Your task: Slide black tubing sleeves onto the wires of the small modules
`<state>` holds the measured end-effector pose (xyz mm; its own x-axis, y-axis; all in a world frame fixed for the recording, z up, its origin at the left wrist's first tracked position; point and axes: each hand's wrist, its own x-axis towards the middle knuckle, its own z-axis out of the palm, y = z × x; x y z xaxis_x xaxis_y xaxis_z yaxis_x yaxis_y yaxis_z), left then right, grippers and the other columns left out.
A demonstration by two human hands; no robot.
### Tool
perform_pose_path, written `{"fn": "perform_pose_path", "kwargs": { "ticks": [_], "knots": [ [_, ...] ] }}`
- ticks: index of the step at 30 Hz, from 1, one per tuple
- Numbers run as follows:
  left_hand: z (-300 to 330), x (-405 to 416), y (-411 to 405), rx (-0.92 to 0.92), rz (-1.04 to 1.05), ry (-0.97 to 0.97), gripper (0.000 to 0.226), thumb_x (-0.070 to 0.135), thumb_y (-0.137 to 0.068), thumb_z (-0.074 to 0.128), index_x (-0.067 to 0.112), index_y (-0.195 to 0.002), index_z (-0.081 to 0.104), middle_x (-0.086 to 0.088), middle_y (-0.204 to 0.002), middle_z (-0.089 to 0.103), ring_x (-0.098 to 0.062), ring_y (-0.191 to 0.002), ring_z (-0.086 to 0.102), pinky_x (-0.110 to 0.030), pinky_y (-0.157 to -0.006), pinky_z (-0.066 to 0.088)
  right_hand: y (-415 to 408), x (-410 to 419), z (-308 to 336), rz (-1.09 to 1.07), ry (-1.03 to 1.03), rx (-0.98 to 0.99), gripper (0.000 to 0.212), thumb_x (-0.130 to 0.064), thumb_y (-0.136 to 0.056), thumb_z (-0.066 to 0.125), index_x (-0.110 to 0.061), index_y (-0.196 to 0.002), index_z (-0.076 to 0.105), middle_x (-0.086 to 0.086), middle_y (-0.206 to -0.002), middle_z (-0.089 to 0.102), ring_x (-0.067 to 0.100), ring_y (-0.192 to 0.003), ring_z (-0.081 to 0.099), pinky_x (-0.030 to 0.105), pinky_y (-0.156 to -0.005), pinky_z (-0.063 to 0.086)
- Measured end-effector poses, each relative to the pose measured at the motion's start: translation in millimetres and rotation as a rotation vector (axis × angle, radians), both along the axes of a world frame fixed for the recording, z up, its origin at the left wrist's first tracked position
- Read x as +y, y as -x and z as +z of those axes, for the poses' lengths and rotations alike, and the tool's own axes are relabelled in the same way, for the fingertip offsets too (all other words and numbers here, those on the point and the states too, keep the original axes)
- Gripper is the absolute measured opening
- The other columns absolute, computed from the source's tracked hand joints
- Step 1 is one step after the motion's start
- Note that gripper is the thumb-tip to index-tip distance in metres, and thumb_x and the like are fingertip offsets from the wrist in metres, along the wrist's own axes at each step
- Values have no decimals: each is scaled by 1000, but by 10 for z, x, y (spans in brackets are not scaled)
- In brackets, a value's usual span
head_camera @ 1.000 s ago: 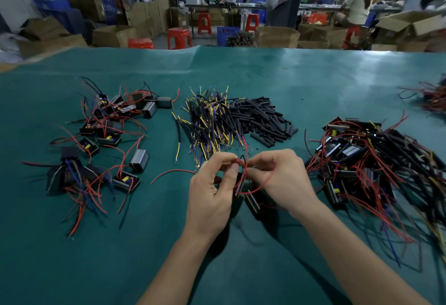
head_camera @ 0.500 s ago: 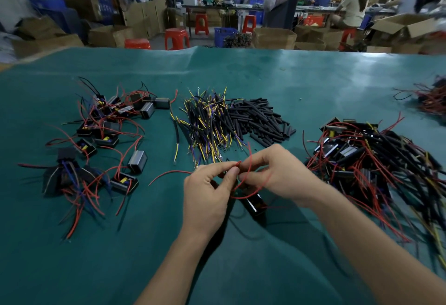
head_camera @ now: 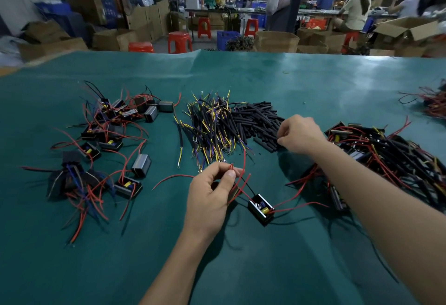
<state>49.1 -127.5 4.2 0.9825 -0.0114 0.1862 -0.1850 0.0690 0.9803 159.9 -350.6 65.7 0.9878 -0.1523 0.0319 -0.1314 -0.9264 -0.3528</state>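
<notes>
Left hand (head_camera: 209,195) pinches gathered red wires (head_camera: 237,179) of one module (head_camera: 261,209) lying on the green table (head_camera: 241,268) | right hand (head_camera: 299,133) fingers curled at sleeve pile (head_camera: 255,121), hold on a sleeve unconfirmed | sleeved modules (head_camera: 395,157) heaped right (judged done) | bare modules (head_camera: 101,145) left pending.

Dim, cool overhead light, pale glare streaks on the green table cover (head_camera: 337,92) beyond the right hand (head_camera: 300,133), soft arm shadows cast toward the viewer beneath the left hand (head_camera: 210,196), blurred background, bowed wide-angle edges.
</notes>
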Motion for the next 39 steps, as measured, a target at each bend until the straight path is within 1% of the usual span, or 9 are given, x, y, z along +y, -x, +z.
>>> {"fn": "perform_pose_path", "kwargs": {
  "ticks": [4,7,12,16,18,27,33,36,39],
  "knots": [
    [10,7,3,1,-40,22,16,4,-102,53,5,-90,64,1,-95,78,-2,-70,66,-11,-62,49,-52,15,-66,-19,-49,-27,14,-29,-85,80,-24,-75,72,3,-88,72,24,-83,66,31,-69,51],
    [22,12,14,-10,-53,4,15,4,-102,53,-1,-92,62,2,-90,78,1,-59,57,-9,-57,45,-57,39,-105,-27,-53,-37,17,-33,-79,85,-20,-75,74,5,-83,71,26,-84,65,32,-69,51],
    [34,31,15,29,-86,23,13,7,-102,54,2,-92,60,-4,-90,76,-28,-72,56,-22,-59,54,-72,86,-54,-27,-39,6,15,-26,-75,88,-19,-73,75,8,-85,73,28,-81,69,40,-75,61],
    [42,47,27,28,-119,1,15,7,-102,54,2,-90,61,3,-80,73,-10,-63,53,-17,-57,49,-96,42,5,-61,-63,56,14,-22,-77,87,-12,-75,78,9,-68,74,24,-62,73,38,-71,64],
    [40,50,22,31,-124,1,16,6,-102,54,2,-89,62,1,-80,73,-9,-63,53,-17,-57,49,-109,36,3,-90,-90,76,17,-22,-76,87,-8,-76,77,10,-62,73,22,-56,73,40,-69,65],
    [21,52,3,18,-125,10,15,6,-101,55,-2,-91,62,5,-76,71,-2,-59,53,-15,-57,47,-153,29,-91,-178,-289,129,27,-14,-71,93,4,-77,73,18,-69,72,26,-51,64,40,-62,64],
    [-2,36,-3,23,-140,25,13,6,-100,58,4,-90,66,-4,-84,74,-3,-63,54,-15,-59,51,-53,12,40,-180,-400,-4,17,-8,-76,88,2,-76,74,15,-71,73,21,-52,65,39,-63,65],
    [-45,38,-26,16,-128,-24,15,7,-98,63,11,-88,74,8,-70,69,-7,-64,57,-26,-63,54,163,144,137,-95,-664,-23,19,4,-75,83,5,-67,66,17,-67,71,22,-53,62,30,-54,59],
    [-45,32,-36,-5,-126,-38,19,9,-94,69,21,-84,79,5,-73,72,-9,-66,59,-35,-70,55,534,368,85,85,-992,-11,25,12,-70,80,-2,-61,61,15,-58,64,18,-49,61,23,-50,53]
  ]
}}
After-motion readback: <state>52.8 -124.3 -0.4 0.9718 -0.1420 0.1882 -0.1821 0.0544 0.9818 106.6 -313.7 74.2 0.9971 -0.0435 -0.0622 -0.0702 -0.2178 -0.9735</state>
